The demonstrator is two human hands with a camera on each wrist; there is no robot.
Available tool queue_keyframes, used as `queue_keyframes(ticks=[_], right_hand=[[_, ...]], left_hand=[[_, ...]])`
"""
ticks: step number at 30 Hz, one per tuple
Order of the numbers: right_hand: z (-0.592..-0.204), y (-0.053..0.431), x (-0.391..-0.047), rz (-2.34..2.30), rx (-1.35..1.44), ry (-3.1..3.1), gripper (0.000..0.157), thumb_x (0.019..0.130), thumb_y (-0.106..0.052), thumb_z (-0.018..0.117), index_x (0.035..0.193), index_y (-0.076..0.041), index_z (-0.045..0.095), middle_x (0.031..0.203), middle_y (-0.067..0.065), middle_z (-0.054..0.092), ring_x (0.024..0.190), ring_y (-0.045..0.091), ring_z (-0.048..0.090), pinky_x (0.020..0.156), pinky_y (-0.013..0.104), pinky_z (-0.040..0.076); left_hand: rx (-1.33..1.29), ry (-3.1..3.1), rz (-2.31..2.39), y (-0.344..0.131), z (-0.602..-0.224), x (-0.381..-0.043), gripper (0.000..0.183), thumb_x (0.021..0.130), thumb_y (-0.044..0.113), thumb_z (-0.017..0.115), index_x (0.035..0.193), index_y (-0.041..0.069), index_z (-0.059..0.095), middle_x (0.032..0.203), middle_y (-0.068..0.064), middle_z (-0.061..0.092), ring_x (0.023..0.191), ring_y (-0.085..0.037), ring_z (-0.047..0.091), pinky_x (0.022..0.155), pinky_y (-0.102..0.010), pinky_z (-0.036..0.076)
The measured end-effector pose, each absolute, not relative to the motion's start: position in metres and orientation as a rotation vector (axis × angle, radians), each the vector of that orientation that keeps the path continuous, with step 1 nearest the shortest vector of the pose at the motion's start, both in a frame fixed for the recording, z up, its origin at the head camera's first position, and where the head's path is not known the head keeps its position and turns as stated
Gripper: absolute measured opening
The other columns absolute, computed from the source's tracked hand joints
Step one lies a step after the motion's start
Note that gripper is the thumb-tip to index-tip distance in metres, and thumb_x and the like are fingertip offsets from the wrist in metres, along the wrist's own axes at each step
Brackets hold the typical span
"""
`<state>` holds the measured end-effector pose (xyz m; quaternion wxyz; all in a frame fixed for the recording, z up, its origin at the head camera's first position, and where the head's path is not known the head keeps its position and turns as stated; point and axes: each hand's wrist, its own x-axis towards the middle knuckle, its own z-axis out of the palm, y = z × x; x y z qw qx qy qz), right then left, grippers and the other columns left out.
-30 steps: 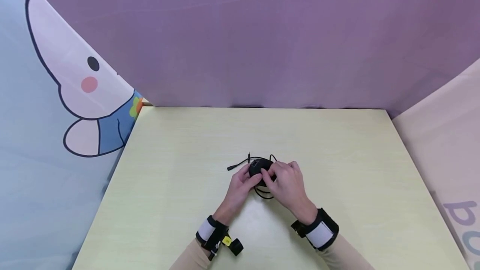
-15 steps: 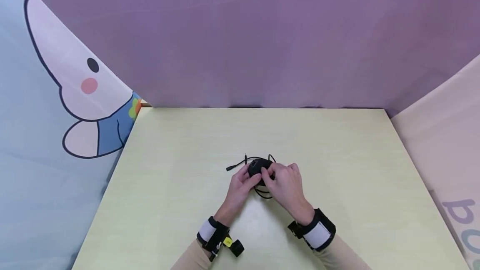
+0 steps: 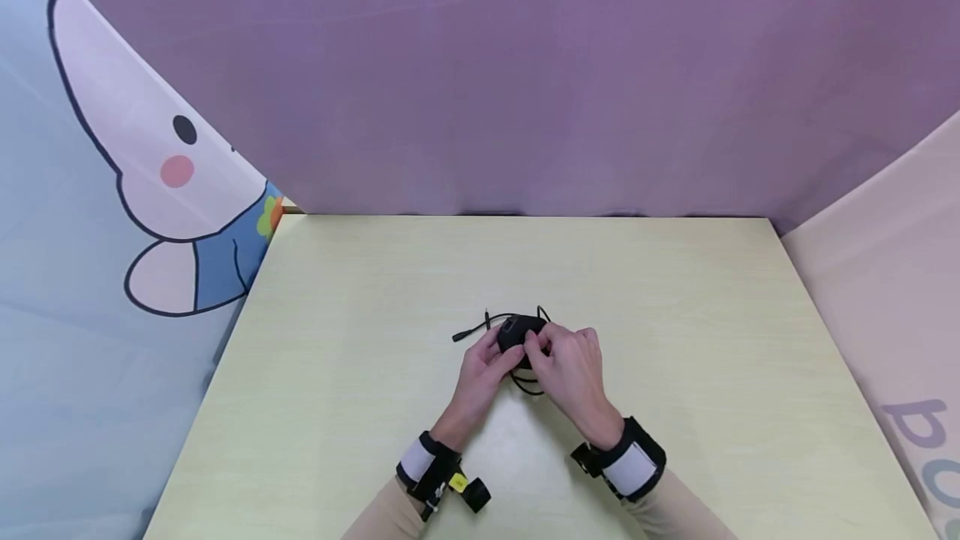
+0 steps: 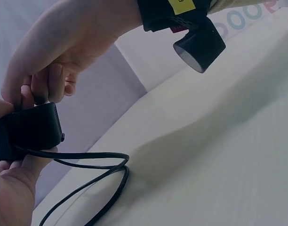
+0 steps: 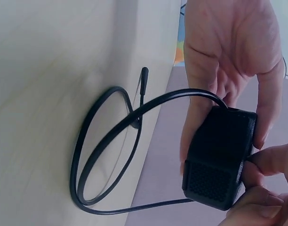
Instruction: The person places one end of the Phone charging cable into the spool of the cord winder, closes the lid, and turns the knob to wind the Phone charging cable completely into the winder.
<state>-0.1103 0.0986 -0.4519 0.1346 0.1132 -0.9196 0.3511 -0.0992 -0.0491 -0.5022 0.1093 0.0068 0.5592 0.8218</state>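
Observation:
Near the table's middle, a small black boxy device [image 3: 517, 330] with a mesh grille [image 5: 211, 182] is held up between both hands. My left hand [image 3: 478, 372] grips it from the left, thumb on the near side and fingers beneath. At its right side, the thumb and forefinger of my right hand [image 3: 576, 369] pinch together at the top edge; the other fingers curl in. In the right wrist view a black cable [image 5: 158, 100] leaves the device and loops down. One slim plug end [image 5: 144, 81] shows beyond the loop. Fingertips hide part of the upper face.
Pale wooden table [image 3: 337, 298] lies under the hands. A purple curtain [image 3: 525, 90] hangs along its far edge, with a cartoon-printed cloth [image 3: 180, 198] on the left and a pale cloth [image 3: 877, 273] on the right. Black wrist straps [image 3: 431, 473] carry cameras.
The upright cable end behind the device has swung slightly left. My right wrist has shifted a little left; both hands keep their hold on the device.

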Motion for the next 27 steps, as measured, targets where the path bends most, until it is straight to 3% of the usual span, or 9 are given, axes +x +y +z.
queue_keyframes(ticks=[10, 17, 27], right_hand=[[-0.463, 0.106, -0.113, 0.906, 0.485, -2.554, 0.025, 0.092, -0.015, 0.075, 0.07, -0.013, 0.061, 0.07, -0.004, 0.06, 0.055, 0.011, 0.047, 0.071, 0.037, 0.04], [-0.465, 0.12, -0.122, 0.737, 0.779, -2.411, 0.011, 0.09, -0.015, 0.075, 0.092, -0.008, 0.068, 0.084, 0.002, 0.06, 0.069, 0.018, 0.055, 0.07, 0.036, 0.043], [-0.459, 0.142, -0.137, 0.567, 1.161, -2.342, 0.027, 0.082, -0.01, 0.084, 0.107, -0.012, 0.075, 0.1, 0.006, 0.062, 0.087, 0.023, 0.062, 0.077, 0.039, 0.049]], left_hand=[[0.064, 1.73, 2.381, -0.05, -0.5, -0.103, 0.049, 0.102, 0.008, 0.062, 0.148, -0.003, 0.049, 0.138, -0.029, 0.061, 0.118, -0.012, 0.066, 0.098, -0.027, 0.056], [0.108, 1.742, 2.371, -0.053, -0.501, -0.106, 0.047, 0.102, 0.008, 0.062, 0.146, -0.004, 0.05, 0.138, -0.028, 0.061, 0.119, -0.015, 0.067, 0.099, -0.027, 0.055], [0.082, 1.725, 2.346, -0.055, -0.501, -0.107, 0.05, 0.103, 0.012, 0.063, 0.148, -0.002, 0.049, 0.141, -0.026, 0.061, 0.127, -0.022, 0.063, 0.103, -0.029, 0.053]])
